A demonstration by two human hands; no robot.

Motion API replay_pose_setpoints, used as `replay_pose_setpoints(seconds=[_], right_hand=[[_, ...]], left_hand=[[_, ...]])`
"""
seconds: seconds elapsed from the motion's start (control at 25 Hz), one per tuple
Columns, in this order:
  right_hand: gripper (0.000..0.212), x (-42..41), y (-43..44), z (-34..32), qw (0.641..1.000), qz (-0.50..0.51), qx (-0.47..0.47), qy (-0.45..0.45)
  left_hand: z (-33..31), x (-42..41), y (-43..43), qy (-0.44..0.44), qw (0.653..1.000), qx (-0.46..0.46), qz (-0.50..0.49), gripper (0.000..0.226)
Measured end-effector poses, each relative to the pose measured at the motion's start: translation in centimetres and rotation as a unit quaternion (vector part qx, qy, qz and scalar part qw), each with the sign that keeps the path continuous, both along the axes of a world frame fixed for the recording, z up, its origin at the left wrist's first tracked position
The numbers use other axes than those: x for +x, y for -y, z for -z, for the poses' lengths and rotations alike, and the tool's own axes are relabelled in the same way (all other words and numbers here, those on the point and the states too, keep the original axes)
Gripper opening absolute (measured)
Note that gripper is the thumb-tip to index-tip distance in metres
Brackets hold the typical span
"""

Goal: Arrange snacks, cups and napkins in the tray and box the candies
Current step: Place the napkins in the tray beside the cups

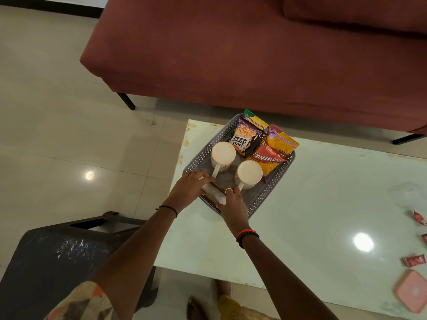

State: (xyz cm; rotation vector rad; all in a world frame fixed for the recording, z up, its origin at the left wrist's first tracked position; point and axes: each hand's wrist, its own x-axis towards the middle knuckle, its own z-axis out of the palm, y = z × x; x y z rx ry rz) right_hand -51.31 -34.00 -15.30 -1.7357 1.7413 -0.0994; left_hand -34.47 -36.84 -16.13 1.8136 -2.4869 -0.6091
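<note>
A grey perforated tray (pixel 270 192) sits on the pale table's left end. Its far half holds several snack packets: salted peanuts (pixel 246 139), a red bhujia pack (pixel 268 157) and a yellow pack (pixel 280 138). Two cream cups (pixel 223 155) (pixel 249 173) stand upside down in the middle. At the tray's near-left corner lies a stack of white napkins (pixel 213 192). My left hand (pixel 190 184) and my right hand (pixel 232 203) both press on that stack from either side. Red wrapped candies (pixel 413 260) lie at the table's right edge beside a pink box (pixel 412 293).
A maroon sofa (pixel 231 54) stands beyond the table. A dark plastic chair (pixel 57 257) is at the lower left, close to my left arm. The glossy table top (pixel 312 215) stretches right of the tray. Tiled floor lies to the left.
</note>
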Motion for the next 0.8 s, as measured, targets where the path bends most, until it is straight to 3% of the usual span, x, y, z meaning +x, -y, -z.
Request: replay_pose_setpoints(seconds=[0.48,0.64,0.72,0.8], right_hand=[[0.035,-0.5,0.9,0.3,0.998,-0.053,-0.006,-0.039],[0.036,-1.5,1.2,-1.4,0.998,-0.049,-0.021,-0.021],[0.031,-2.5,1.5,-2.5,0.999,-0.033,-0.035,-0.020],[0.028,-4.0,2.1,-3.6,0.999,-0.004,-0.043,-0.016]], left_hand=[[0.8,-1.6,-1.1,-0.001,0.999,0.009,-0.047,0.061],[-0.9,-2.1,-2.8,-0.052,0.991,-0.002,-0.122,0.061],[-1.9,-2.8,-3.9,-0.140,0.962,-0.009,-0.236,0.055],[-2.8,-3.8,-5.1,-0.244,0.889,0.007,-0.387,0.051]])
